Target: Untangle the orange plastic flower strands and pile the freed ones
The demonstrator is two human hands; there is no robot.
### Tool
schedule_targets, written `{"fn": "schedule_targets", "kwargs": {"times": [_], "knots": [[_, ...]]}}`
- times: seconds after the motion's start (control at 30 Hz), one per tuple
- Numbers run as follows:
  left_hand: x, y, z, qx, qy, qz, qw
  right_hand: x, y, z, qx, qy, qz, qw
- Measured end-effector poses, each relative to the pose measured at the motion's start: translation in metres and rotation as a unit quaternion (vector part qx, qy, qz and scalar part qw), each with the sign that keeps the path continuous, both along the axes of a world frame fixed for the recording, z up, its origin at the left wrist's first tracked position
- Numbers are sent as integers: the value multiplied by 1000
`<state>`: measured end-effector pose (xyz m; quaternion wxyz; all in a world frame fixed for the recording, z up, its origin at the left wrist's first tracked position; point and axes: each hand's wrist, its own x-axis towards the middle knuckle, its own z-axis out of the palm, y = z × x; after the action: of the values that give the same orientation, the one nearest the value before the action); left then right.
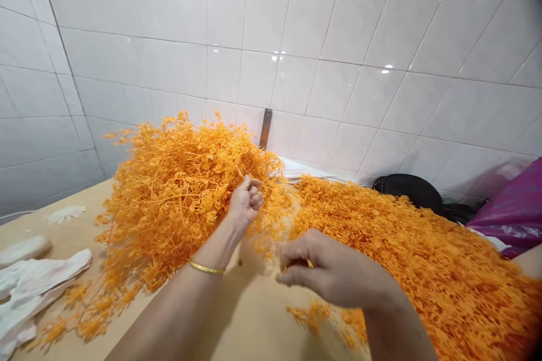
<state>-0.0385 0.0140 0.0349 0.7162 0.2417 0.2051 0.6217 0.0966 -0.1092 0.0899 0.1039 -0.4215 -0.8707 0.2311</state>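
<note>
A tall heap of bushy orange plastic sprigs (169,197) fills the left side of the table. My left hand (247,200) is closed in a fist at its right edge, with a thin orange stem showing by the thumb. Lower and to the right, my right hand (322,265) has its fingers curled toward the thumb. A speck of orange shows within that curl, but what the fingertips hold is hidden. To the right spreads a wide, low pile of small orange plastic pieces (381,225). A few loose orange pieces (315,316) lie under my right hand.
On the tan tabletop (254,321), a white cloth (38,287) and a white flower-shaped piece (66,214) lie at left. Behind the right pile are a round black object (409,189) and a purple bag (512,203). A metal strip (265,128) stands against the tiled wall (271,28).
</note>
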Motion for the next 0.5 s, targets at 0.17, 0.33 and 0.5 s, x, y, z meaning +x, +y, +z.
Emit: {"fn": "schedule_targets", "kwargs": {"times": [0.17,0.33,0.5], "knots": [[-8,-4,7,59,37,-130,989,22,-8,11,121,-15,-210,970],[6,-18,0,76,126,-321,936,54,23,-6,234,-67,-426,872],[13,-24,-9,139,218,-427,867,56,34,-11,194,22,-326,925]]}}
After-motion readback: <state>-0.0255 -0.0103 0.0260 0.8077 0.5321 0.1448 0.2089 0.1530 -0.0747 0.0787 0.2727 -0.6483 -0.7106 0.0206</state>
